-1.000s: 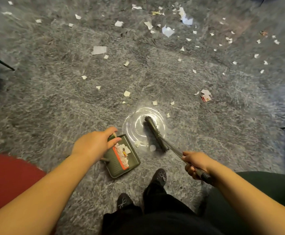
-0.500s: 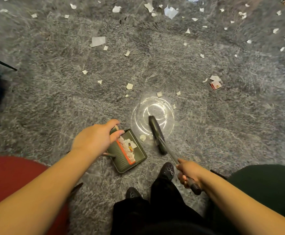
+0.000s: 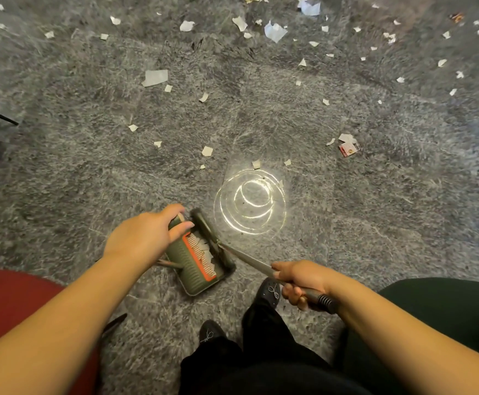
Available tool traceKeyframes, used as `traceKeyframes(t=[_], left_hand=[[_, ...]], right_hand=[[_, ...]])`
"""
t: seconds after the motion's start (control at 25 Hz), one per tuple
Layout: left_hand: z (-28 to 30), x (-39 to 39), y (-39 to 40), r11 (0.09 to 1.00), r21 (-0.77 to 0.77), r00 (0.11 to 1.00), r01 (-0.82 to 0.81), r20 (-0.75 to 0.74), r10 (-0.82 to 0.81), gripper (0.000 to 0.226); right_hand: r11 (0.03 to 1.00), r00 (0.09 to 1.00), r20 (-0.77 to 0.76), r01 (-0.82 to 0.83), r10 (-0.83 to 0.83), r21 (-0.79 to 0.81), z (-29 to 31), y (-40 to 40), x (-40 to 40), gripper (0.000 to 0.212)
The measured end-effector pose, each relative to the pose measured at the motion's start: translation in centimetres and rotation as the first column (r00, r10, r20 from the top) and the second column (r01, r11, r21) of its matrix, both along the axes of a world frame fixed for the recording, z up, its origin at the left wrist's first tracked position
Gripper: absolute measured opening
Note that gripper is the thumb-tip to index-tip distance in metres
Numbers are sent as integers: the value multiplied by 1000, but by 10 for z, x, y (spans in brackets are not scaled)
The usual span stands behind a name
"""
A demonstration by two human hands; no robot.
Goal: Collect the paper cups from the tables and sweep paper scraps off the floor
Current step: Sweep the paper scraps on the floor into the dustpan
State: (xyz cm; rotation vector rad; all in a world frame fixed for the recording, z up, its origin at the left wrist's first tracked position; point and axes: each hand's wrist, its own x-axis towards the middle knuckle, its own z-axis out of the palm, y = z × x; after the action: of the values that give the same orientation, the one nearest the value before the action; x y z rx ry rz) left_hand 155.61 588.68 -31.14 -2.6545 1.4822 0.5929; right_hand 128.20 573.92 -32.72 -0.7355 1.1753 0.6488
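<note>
Gripping hands: left hand (image 3: 144, 238) curls over the top edge of the olive-green ribbed plastic dustpan (image 3: 197, 262); right hand (image 3: 301, 282) wraps the dark-handled broom (image 3: 249, 259).
Broom head: inside the dustpan's mouth.
White paper scraps (image 3: 155, 77): some inside the dustpan, many scattered on the grey carpet (image 3: 90, 172) beyond it.

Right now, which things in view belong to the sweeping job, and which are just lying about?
In use: dustpan, gripped by the left hand; broom, held by the right hand; paper scraps on the carpet.

Just there: red seat, green seat, light rings.
</note>
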Motion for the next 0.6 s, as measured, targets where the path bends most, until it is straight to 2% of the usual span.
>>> traceKeyframes(t=[0.2, 0.4, 0.6], left_hand=[[10, -6, -25, 998, -13, 998, -58, -22, 58, 43], [23, -7, -71, 991, -115, 997, -72, -10, 72, 60], [26, 6, -132, 984, -170, 998, -55, 8, 57, 63]], right_hand=[[992, 995, -5, 95, -96, -78, 12, -42, -21, 44], [966, 976, 25, 220, -218, -137, 18, -90, -33, 44], [931, 957, 54, 290, -285, -220, 18, -142, -38, 48]])
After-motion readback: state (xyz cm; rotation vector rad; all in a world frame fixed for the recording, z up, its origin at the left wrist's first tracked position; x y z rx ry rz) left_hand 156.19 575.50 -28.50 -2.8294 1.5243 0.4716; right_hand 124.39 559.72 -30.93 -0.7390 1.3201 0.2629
